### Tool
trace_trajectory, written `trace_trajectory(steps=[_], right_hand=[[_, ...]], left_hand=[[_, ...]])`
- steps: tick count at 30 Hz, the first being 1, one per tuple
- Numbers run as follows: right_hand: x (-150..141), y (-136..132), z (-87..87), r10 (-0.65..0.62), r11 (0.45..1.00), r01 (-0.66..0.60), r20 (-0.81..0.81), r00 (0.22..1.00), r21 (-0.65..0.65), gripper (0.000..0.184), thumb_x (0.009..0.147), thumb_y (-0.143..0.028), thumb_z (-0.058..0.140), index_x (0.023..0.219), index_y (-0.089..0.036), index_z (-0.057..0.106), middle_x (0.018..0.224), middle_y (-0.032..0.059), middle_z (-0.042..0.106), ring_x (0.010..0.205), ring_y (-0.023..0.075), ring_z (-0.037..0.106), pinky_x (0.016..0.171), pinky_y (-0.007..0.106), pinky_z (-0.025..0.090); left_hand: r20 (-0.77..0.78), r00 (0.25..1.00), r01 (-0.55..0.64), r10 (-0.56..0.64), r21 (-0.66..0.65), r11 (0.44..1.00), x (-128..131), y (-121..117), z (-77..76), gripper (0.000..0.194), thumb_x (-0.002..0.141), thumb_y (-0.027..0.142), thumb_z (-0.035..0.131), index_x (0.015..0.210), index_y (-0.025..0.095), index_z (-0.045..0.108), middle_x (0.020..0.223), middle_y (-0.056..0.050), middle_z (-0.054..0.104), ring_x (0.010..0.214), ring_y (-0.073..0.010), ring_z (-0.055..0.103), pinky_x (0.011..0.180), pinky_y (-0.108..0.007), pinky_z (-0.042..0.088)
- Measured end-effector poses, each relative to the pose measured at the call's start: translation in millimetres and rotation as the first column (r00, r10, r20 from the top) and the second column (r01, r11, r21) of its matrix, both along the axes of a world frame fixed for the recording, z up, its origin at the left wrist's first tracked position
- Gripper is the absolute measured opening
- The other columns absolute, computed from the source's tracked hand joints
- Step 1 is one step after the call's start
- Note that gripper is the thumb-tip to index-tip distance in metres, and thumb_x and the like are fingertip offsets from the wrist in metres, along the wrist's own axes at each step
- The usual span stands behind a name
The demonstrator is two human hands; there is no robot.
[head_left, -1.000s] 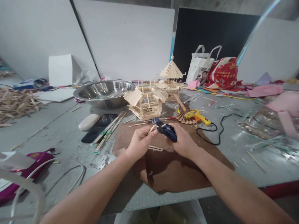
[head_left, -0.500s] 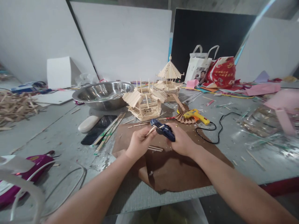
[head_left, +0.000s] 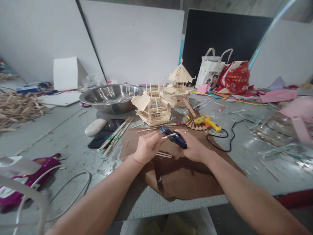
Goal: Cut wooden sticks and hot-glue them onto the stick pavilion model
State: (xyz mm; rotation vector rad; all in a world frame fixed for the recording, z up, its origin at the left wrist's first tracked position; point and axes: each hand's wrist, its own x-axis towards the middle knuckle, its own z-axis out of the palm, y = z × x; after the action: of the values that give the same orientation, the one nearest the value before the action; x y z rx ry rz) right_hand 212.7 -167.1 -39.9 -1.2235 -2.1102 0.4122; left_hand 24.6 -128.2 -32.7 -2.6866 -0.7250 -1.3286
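Pinched in the fingers of my left hand [head_left: 148, 147] is a short thin wooden stick [head_left: 168, 136], pointing right across a dark blue hand tool that looks like pliers [head_left: 179, 139]. My right hand [head_left: 194, 147] is wrapped round this tool, whose head points up and left. Both hands are above brown paper [head_left: 190, 184], on which two cut sticks [head_left: 164, 154] lie. Just beyond stands a roofless stick-built pavilion model [head_left: 155, 112]. A second pavilion model [head_left: 181, 76], with a pointed roof, stands behind it.
A yellow glue gun [head_left: 207, 122] with a black cord rests at the right by a folded paper fan [head_left: 195, 124]. To the left are chopsticks [head_left: 116, 137], a phone [head_left: 106, 133], a white mouse-shaped object [head_left: 95, 127] and a steel basin [head_left: 110, 106]. A pitcher [head_left: 274, 130] stands far right.
The stick in my left hand has swung from slanting down-left to lying nearly level across the tool. My left hand has turned slightly. The camera view has shifted a little.
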Motion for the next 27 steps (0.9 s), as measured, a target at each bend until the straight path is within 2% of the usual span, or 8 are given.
trace_trajectory(steps=[6, 10, 12, 14, 17, 19, 21, 27], right_hand=[[0, 0, -0.2, 0.023, 1.000, -0.023, 0.021, 1.000, -0.001, 0.052, 0.058, -0.008, 0.048, 0.108, -0.018, 0.040, 0.102, 0.0072, 0.051, 0.092, 0.0199, 0.047, 0.079, 0.033, 0.037], [-1, 0, -3.6, -0.022, 0.999, 0.022, -0.009, 1.000, 0.032, 0.053, 0.057, -0.008, 0.048, 0.108, -0.019, 0.039, 0.104, 0.0074, 0.050, 0.094, 0.0203, 0.047, 0.080, 0.034, 0.037], [-2, -1, -3.8, -0.058, 0.998, 0.058, -0.013, 0.998, 0.036, 0.053, 0.057, -0.009, 0.047, 0.108, -0.019, 0.039, 0.102, 0.0072, 0.051, 0.093, 0.0203, 0.048, 0.079, 0.034, 0.037], [-3, -3, -2.9, -0.093, 0.995, 0.093, 0.001, 0.996, 0.035, 0.050, 0.058, -0.011, 0.047, 0.108, -0.019, 0.040, 0.101, 0.0076, 0.052, 0.091, 0.0207, 0.049, 0.077, 0.035, 0.038], [-4, -5, -1.1, -0.142, 0.989, 0.140, 0.031, 0.989, 0.039, 0.048, 0.060, -0.014, 0.048, 0.107, -0.017, 0.040, 0.099, 0.0092, 0.053, 0.090, 0.0215, 0.049, 0.076, 0.035, 0.038], [-5, -6, -1.0, -0.168, 0.985, 0.165, 0.052, 0.985, 0.048, 0.048, 0.059, -0.014, 0.048, 0.106, -0.017, 0.041, 0.098, 0.0094, 0.054, 0.090, 0.0220, 0.050, 0.076, 0.036, 0.038], [-5, -6, -1.8, -0.190, 0.981, 0.187, 0.070, 0.979, 0.058, 0.047, 0.059, -0.014, 0.048, 0.106, -0.017, 0.041, 0.098, 0.0094, 0.054, 0.090, 0.0224, 0.050, 0.076, 0.036, 0.038], [-5, -5, -2.9, -0.243, 0.968, 0.235, 0.087, 0.966, 0.093, 0.045, 0.059, -0.015, 0.048, 0.104, -0.015, 0.042, 0.095, 0.0097, 0.054, 0.088, 0.0225, 0.050, 0.075, 0.035, 0.039]], left_hand=[[-0.042, 0.999, -0.001, 0.001, -0.009, 1.000, -3, 2, 0.9, 0.020, 0.078, 0.021, 0.038, 0.076, 0.014, 0.058, 0.063, -0.005, 0.057, 0.057, -0.0105, 0.049, 0.053, -0.019, 0.036], [0.030, 0.998, 0.058, -0.051, -0.316, 0.947, 0, -5, 3.3, 0.024, 0.078, 0.026, 0.039, 0.079, 0.013, 0.059, 0.060, -0.002, 0.053, 0.054, -0.0088, 0.045, 0.052, -0.019, 0.035], [0.128, 0.989, 0.130, -0.074, -0.516, 0.846, 5, -9, 5.5, 0.026, 0.078, 0.031, 0.041, 0.079, 0.013, 0.060, 0.061, -0.001, 0.053, 0.056, -0.0089, 0.044, 0.053, -0.019, 0.035], [0.255, 0.964, 0.236, -0.080, -0.672, 0.702, 10, -13, 6.4, 0.030, 0.077, 0.038, 0.042, 0.074, 0.013, 0.059, 0.055, 0.001, 0.049, 0.053, -0.0082, 0.042, 0.050, -0.019, 0.033], [0.395, 0.917, 0.372, -0.051, -0.805, 0.462, 13, -15, 4.3, 0.036, 0.073, 0.046, 0.044, 0.066, 0.013, 0.056, 0.040, 0.006, 0.034, 0.039, -0.0047, 0.028, 0.040, -0.018, 0.022], [0.447, 0.894, 0.428, -0.025, -0.837, 0.341, 14, -14, 1.7, 0.036, 0.071, 0.046, 0.047, 0.065, 0.012, 0.055, 0.037, 0.007, 0.027, 0.036, -0.0034, 0.021, 0.038, -0.019, 0.015], [0.486, 0.874, 0.468, -0.006, -0.839, 0.278, 12, -13, -0.2, 0.035, 0.070, 0.045, 0.049, 0.067, 0.012, 0.056, 0.038, 0.008, 0.025, 0.036, -0.0030, 0.019, 0.038, -0.020, 0.012], [0.551, 0.835, 0.542, -0.007, -0.819, 0.187, 12, -14, 0.2, 0.033, 0.069, 0.041, 0.053, 0.077, 0.010, 0.059, 0.042, 0.009, 0.022, 0.038, -0.0025, 0.016, 0.039, -0.020, 0.010]])
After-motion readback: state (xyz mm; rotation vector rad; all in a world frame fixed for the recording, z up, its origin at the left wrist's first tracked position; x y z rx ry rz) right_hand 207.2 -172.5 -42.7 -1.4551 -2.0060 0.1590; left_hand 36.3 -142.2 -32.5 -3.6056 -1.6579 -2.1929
